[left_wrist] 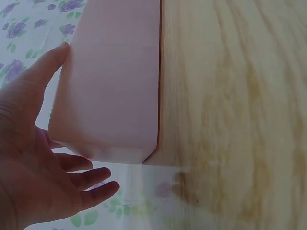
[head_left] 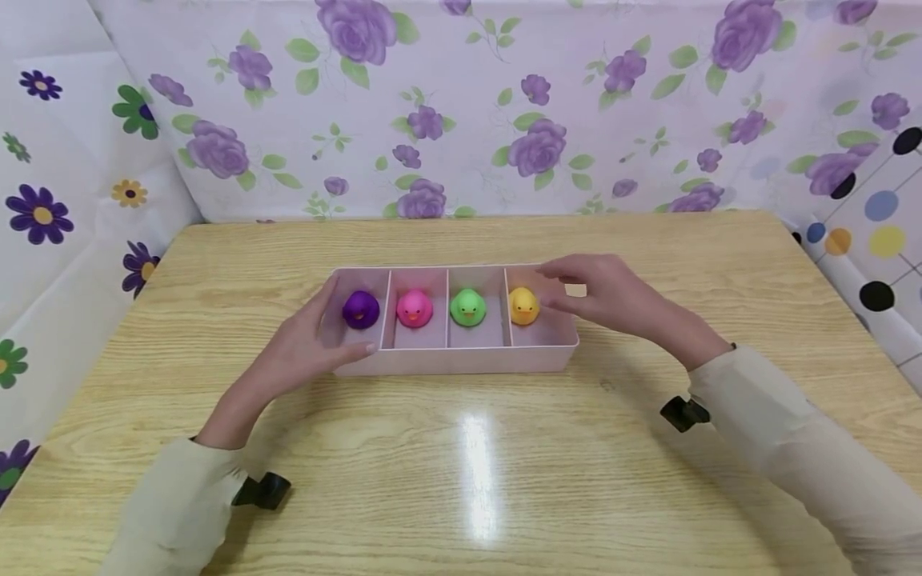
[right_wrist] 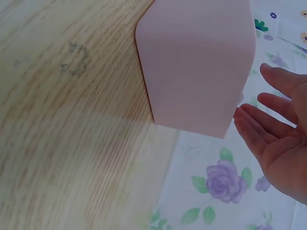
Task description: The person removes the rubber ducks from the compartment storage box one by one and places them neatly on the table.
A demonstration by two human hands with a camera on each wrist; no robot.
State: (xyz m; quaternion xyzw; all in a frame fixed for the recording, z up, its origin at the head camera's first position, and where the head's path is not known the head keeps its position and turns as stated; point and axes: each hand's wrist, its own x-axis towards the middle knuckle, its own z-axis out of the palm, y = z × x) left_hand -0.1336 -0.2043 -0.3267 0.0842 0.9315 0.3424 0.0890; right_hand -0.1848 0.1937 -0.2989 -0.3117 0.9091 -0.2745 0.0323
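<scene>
Altogether, four ducks [head_left: 468, 309] occupy one tray [head_left: 461, 362]; left hand [head_left: 297, 350] and right hand [head_left: 614, 292]: grip wide.

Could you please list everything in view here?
Wood-grain tabletop: 1, light brown, foreground
Oblong four-compartment box: 1, pale pink, on the tabletop
Small rounded toy ducks: 4, purple, pink, green and yellow left to right, one per compartment
Patterned sheets: 3, white with prints, back, left and right
Blocky devices: 2, black, at the wrists
Long sleeves: 2, cream, on forearms
Left hand: 1, bare, at box's left end
Right hand: 1, bare, at its right end
</scene>
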